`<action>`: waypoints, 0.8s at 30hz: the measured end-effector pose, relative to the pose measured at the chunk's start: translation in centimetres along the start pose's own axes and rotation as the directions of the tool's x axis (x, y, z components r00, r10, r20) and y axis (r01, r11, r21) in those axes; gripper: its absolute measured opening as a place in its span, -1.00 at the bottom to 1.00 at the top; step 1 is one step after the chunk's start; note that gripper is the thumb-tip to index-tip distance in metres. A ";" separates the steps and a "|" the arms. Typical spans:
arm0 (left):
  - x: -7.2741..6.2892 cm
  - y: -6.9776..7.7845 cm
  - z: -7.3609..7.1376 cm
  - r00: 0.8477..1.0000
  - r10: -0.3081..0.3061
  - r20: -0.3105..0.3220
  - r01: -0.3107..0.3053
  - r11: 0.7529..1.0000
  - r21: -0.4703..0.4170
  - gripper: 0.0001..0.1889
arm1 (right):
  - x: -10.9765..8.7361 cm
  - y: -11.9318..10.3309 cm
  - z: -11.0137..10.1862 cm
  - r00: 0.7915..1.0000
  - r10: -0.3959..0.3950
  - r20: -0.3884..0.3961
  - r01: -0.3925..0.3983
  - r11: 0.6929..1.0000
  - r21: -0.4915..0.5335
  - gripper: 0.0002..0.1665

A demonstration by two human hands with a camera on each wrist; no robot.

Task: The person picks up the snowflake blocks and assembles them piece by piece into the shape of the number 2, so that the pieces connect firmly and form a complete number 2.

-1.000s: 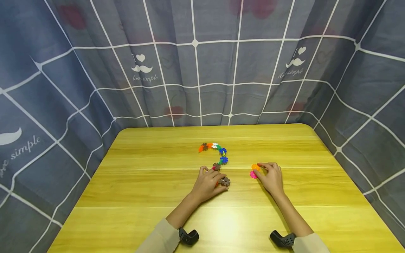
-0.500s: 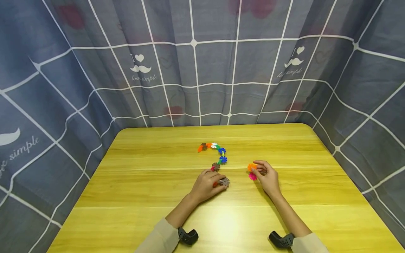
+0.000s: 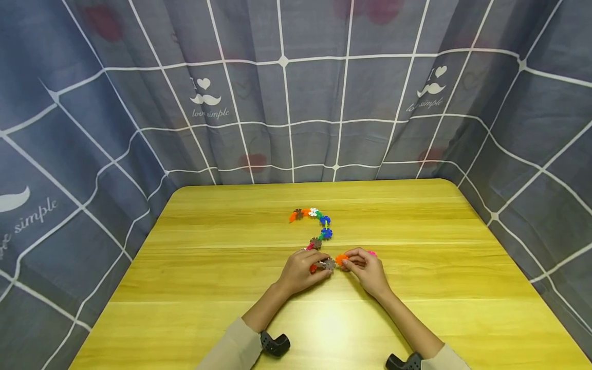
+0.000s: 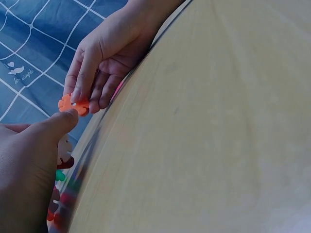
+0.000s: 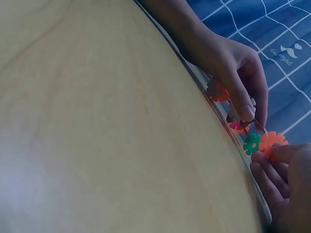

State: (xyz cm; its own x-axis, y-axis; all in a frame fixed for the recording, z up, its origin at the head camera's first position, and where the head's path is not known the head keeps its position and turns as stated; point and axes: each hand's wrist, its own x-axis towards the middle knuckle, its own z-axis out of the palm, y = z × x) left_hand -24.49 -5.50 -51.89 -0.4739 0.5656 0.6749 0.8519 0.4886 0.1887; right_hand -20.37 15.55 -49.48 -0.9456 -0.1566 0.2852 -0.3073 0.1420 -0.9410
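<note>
In the head view a curved chain of interlocked plastic snowflake discs in several colours, a blue disc (image 3: 326, 234) among them, lies on the table. My left hand (image 3: 300, 270) covers part of it and grips its near end, where a grey-brown snowflake disc (image 3: 329, 263) sticks out past the fingers. Between right thumb and fingers, my right hand (image 3: 367, 271) pinches an orange snowflake disc (image 3: 341, 259), edge close to the grey-brown one. Whether the two discs touch, I cannot tell. Behind the right hand a pink snowflake disc (image 3: 372, 253) lies partly hidden.
The wooden table (image 3: 208, 277) has a rounded far edge. A checked curtain (image 3: 310, 113) hangs behind it and at both sides. Black devices, the left one (image 3: 275, 345) and the right one (image 3: 404, 362), sit at the wrists.
My right hand has picked up the orange disc from beside the pink one and brought it left to the chain's near end. The left hand has stayed nearly still.
</note>
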 end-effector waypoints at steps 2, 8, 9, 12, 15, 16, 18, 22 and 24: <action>0.0 0.0 0.0 1.000 0.002 -0.005 -0.002 1.000 0.000 -0.67 | 0.0 0.1 0.0 1.000 -0.002 0.013 0.002 1.000 -0.002 -0.85; 0.1 -0.1 -0.1 1.000 0.006 -0.010 -0.006 1.000 0.008 -0.67 | 0.0 0.4 -0.1 0.998 -0.046 0.034 0.047 0.998 -0.032 -0.85; 0.1 -0.1 0.0 1.000 0.006 -0.009 -0.006 1.000 0.009 -0.67 | 0.0 0.4 -0.1 0.998 -0.061 0.034 0.062 0.997 -0.040 -0.86; 0.0 -0.1 -0.1 1.000 0.004 -0.005 -0.004 1.000 0.005 -0.67 | 0.0 0.4 -0.1 0.994 -0.103 0.039 0.105 0.993 -0.051 -0.87; 0.0 -0.1 -0.1 1.000 0.003 -0.005 -0.003 1.000 0.007 -0.67 | -0.1 0.3 -0.1 0.991 -0.129 0.044 0.131 0.990 -0.055 -0.87; 0.0 0.0 -0.1 1.000 0.005 -0.007 -0.005 1.000 0.006 -0.67 | -0.1 0.2 -0.1 0.990 -0.136 0.046 0.139 0.989 -0.058 -0.87; 0.0 0.0 -0.1 1.000 0.007 -0.010 -0.007 1.000 0.006 -0.67 | -0.2 0.2 -0.1 0.987 -0.152 0.048 0.155 0.986 -0.065 -0.87; 0.0 0.0 0.0 1.000 0.012 -0.013 -0.012 1.000 0.004 -0.67 | -0.3 0.2 -0.1 0.980 -0.185 0.067 0.191 0.978 -0.081 -0.87; 0.0 0.0 0.0 1.000 0.018 -0.012 -0.018 1.000 0.008 -0.68 | -0.3 0.2 0.0 0.976 -0.204 0.075 0.211 0.974 -0.088 -0.87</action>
State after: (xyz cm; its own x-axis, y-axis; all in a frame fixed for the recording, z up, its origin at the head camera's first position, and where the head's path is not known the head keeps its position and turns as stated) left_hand -24.49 -5.55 -51.92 -0.4556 0.5660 0.6870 0.8585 0.4834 0.1711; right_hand -20.12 15.67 -49.77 -0.8522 -0.2550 0.4569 -0.5077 0.1915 -0.8400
